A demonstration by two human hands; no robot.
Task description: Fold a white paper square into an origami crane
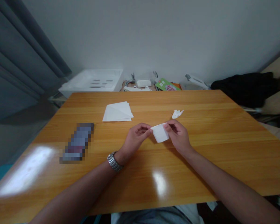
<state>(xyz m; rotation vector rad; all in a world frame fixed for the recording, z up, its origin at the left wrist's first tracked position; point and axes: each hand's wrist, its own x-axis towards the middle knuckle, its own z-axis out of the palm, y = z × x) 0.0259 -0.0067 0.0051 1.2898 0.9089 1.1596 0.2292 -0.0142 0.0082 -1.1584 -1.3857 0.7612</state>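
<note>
A small folded piece of white paper (160, 133) is held just above the wooden table (200, 161) between both hands. My left hand (135, 138), with a metal watch on its wrist, pinches the paper's left edge. My right hand (178, 135) grips its right edge with curled fingers. A tiny folded white paper figure (177, 114) lies on the table just beyond my right hand. A stack of white paper sheets (118, 111) lies further left.
A blurred-out dark flat object (78, 142) lies on the table's left part. Behind the table, by the wall, stand a white plastic tray (93, 81), clear boxes, cables and a green packet (166, 84). Dark cloth (247, 87) lies at right.
</note>
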